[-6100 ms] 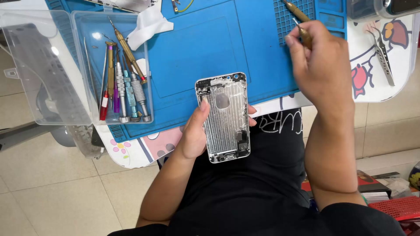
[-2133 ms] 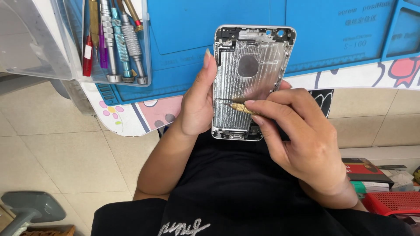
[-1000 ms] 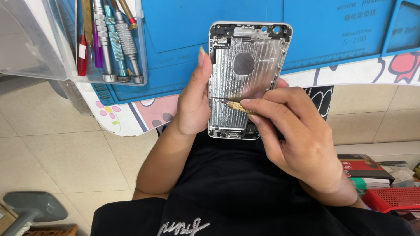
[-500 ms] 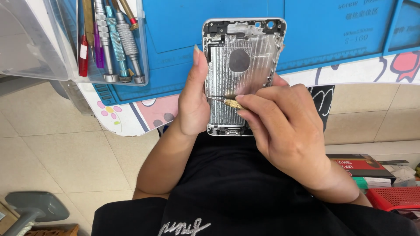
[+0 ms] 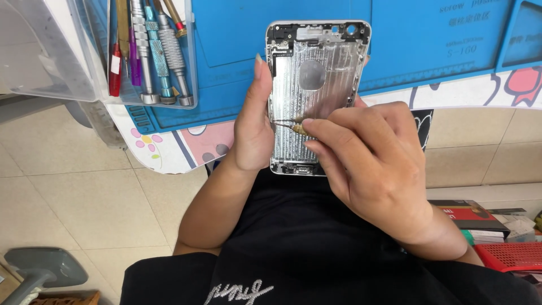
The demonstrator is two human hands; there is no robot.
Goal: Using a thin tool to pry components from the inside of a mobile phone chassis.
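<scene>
A bare silver phone housing (image 5: 316, 73), inside facing up, stands upright in front of my lap. My left hand (image 5: 251, 121) grips its left edge, thumb along the side, fingers behind it. My right hand (image 5: 372, 164) pinches a small gold-tipped screwdriver (image 5: 296, 126) whose thin tip points left and touches the housing's left inner edge near its middle. The right hand covers the housing's lower right part.
A blue work mat (image 5: 237, 34) lies on the white table with cartoon prints (image 5: 169, 152). A clear plastic tray (image 5: 189, 73) at upper left holds several screwdrivers (image 5: 164, 56). Tiled floor lies below, with boxes and a red basket (image 5: 508, 254) at lower right and a grey stool base (image 5: 39, 271) at lower left.
My right hand brought the screwdriver from the table's far side to the housing. Over the last second the housing and both hands shifted slightly left in view, the tip staying at the left inner edge.
</scene>
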